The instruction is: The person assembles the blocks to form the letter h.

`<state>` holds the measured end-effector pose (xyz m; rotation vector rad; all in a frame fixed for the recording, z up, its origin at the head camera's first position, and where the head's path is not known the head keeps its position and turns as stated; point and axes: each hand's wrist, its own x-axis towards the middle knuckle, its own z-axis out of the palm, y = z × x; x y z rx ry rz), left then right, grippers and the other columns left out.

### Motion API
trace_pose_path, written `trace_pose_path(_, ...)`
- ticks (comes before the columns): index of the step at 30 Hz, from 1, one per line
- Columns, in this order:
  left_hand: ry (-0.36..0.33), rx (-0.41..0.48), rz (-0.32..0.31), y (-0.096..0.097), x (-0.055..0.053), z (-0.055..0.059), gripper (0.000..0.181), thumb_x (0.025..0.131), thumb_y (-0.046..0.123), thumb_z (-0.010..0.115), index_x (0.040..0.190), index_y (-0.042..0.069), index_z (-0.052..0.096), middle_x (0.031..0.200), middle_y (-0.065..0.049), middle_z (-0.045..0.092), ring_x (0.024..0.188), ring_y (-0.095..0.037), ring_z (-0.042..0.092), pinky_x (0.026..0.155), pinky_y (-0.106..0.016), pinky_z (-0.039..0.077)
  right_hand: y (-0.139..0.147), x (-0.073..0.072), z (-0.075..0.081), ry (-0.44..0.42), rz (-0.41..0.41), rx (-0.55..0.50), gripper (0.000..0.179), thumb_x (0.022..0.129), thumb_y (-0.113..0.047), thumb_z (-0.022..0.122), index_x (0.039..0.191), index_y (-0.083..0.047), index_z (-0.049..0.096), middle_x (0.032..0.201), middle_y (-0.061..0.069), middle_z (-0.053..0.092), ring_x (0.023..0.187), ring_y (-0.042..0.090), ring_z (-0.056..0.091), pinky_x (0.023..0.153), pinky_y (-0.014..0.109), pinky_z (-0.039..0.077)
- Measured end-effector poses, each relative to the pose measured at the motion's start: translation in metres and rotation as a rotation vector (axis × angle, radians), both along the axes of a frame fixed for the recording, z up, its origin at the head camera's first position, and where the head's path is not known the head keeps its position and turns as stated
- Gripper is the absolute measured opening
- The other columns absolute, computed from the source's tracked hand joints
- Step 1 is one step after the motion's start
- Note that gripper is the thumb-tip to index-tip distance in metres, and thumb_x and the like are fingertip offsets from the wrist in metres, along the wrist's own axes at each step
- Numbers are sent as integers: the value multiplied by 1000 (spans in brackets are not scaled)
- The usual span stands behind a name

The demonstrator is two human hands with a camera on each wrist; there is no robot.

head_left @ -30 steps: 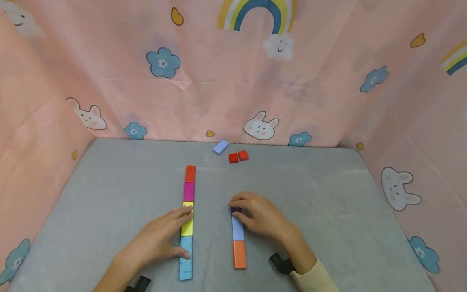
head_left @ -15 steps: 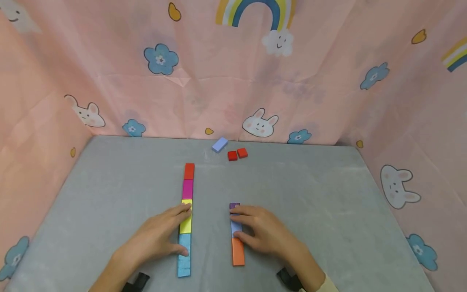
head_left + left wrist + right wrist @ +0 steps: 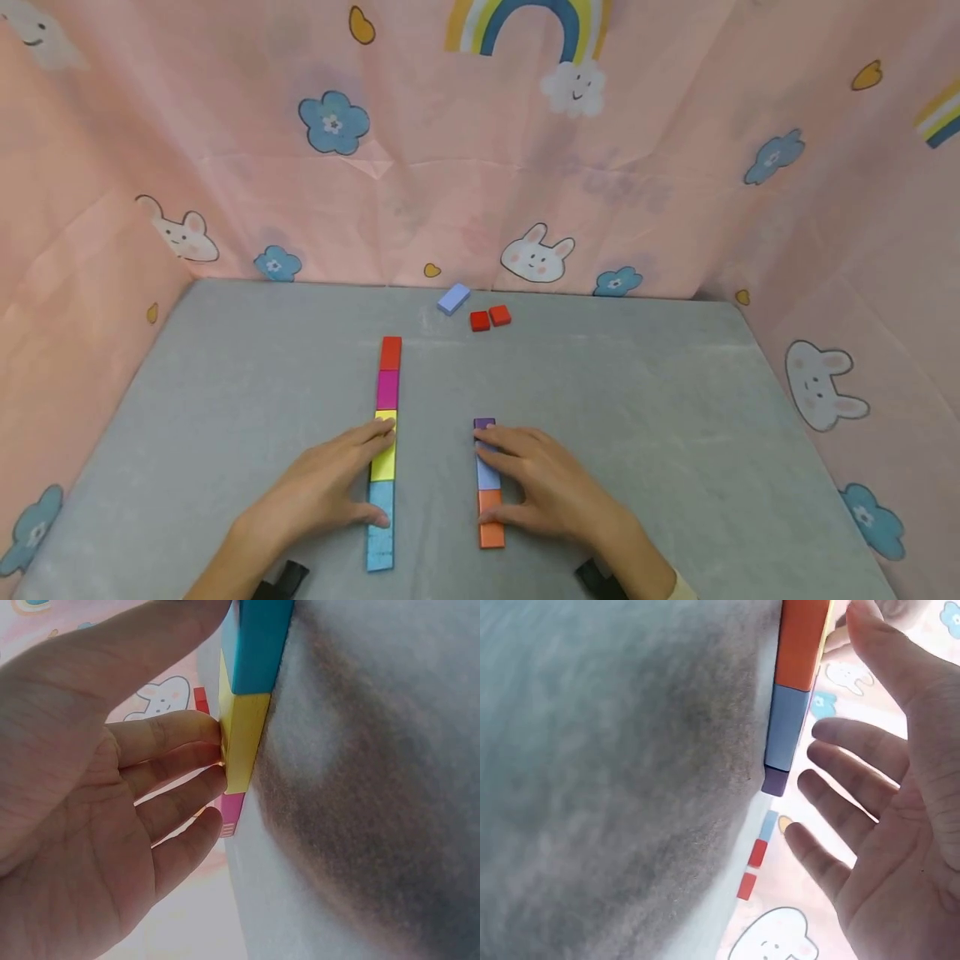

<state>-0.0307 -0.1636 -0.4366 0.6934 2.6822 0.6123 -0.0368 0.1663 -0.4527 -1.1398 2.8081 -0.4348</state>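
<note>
My left hand (image 3: 322, 479) rests its straight fingertips on the yellow block (image 3: 384, 462) and its thumb on the light blue block (image 3: 380, 546). These belong to a straight row with a magenta block (image 3: 387, 390) and a red block (image 3: 391, 353) at its far end. Over a shorter row to the right is my right hand (image 3: 551, 483), fingers extended. That row runs from an orange block (image 3: 492, 537) through a periwinkle block (image 3: 487, 477) to a small purple block (image 3: 483, 423). In the right wrist view the fingers (image 3: 840, 791) stand slightly apart from the blocks.
Toward the table's back edge lie a loose periwinkle block (image 3: 453, 299) and two small red blocks, one (image 3: 480, 322) beside the other (image 3: 500, 315). A pink printed cloth (image 3: 450, 183) hangs round the grey table (image 3: 637, 400) at the back and sides.
My right hand has drawn back from the purple block toward me, and its fingers have spread along the shorter row, uncovering the purple block. The left hand stays in place.
</note>
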Motion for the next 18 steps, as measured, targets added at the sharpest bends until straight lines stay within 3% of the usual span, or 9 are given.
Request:
trace_pose_path(4, 8, 0, -1, 1, -1, 1, 99, 72, 44, 97, 153, 5, 55, 166, -8, 48, 150, -33, 51, 115, -55, 51, 1, 0, 0, -28, -12, 45, 83, 86, -67, 77, 149, -14, 63, 161, -4, 54, 145, 17, 54, 121, 42, 47)
trace_pose_path(18, -29, 5, 25, 1, -2, 2, 101, 70, 43, 98, 152, 4, 56, 165, -9, 49, 150, -34, 51, 116, -56, 51, 2, -2, -4, -81, -7, 69, 81, 91, -67, 72, 152, -16, 59, 164, -4, 52, 148, 21, 53, 119, 47, 49)
